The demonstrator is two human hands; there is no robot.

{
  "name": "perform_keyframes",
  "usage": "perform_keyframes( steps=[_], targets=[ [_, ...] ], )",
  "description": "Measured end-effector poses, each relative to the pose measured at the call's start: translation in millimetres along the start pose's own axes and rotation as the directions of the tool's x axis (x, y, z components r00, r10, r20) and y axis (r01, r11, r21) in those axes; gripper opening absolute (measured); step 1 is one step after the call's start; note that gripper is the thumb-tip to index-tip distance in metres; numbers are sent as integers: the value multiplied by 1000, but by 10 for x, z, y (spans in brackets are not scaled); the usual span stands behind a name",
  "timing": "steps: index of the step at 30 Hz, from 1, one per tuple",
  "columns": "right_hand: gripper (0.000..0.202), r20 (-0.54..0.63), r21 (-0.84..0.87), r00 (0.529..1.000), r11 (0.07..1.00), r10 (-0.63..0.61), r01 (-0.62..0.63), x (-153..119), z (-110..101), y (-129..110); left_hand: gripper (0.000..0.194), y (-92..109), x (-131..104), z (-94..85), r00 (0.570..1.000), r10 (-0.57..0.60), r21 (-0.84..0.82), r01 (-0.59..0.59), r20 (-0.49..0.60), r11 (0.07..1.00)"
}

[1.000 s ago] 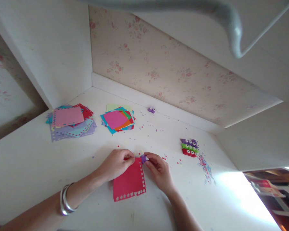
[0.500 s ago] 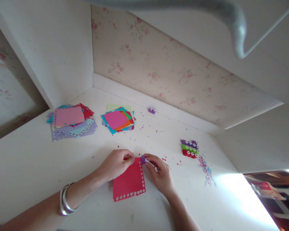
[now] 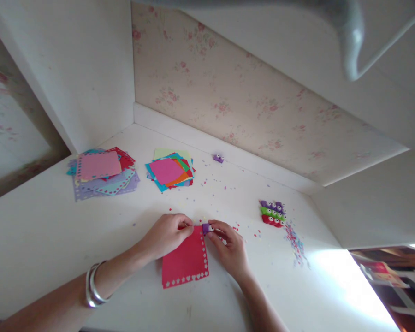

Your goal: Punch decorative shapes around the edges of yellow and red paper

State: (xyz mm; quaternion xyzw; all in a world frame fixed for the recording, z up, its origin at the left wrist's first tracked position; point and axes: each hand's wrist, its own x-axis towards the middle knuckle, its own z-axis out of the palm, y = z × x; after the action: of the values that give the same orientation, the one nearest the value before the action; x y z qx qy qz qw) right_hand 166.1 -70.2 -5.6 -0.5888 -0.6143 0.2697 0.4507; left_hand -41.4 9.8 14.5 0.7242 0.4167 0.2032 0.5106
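A red paper sheet (image 3: 185, 258) lies below my hands, with star and heart shapes cut along its right and lower edges. My left hand (image 3: 169, 234) pinches the sheet at its upper edge. Between the thumb and fingers of my right hand (image 3: 230, 249) is a small purple paper punch (image 3: 207, 228), set at the sheet's upper right corner. Whether the paper sits inside the punch's slot is too small to tell. Tiny red and pale cut-outs lie just beyond the sheet.
Punched coloured sheets (image 3: 98, 167) are piled at the left, beside a stack of plain coloured paper (image 3: 166, 172). Two purple punches (image 3: 218, 158) stand near the wall. Purple, green and red punches (image 3: 273, 213) sit in rows at the right, next to scattered confetti (image 3: 296, 244).
The purple punch has turned slightly in my right fingers and looks more level at the corner. My left hand and the red sheet have hardly moved.
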Motion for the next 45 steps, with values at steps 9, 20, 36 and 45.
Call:
perform_keyframes(
  steps=[9, 20, 36, 45],
  targets=[
    [14, -8, -26, 1000, 999, -25, 25, -11, 7, 19, 24, 24, -5, -10, 1000, -25, -31, 25, 9, 999],
    [13, 47, -71, 993, 991, -110, 114, -6, -15, -13, 23, 20, -11, 2, 998, 54, 72, -51, -43, 996],
    [21, 186, -181, 962, 955, -201, 234, 57, -48, -30, 15, 4, -100, 129, 943, 317, 473, -235, -100, 849],
    [29, 220, -178, 955, 954, -199, 240, 51, -98, 47, 43, 28, -384, 198, 921, 390, 649, -309, 20, 695]
  ],
)
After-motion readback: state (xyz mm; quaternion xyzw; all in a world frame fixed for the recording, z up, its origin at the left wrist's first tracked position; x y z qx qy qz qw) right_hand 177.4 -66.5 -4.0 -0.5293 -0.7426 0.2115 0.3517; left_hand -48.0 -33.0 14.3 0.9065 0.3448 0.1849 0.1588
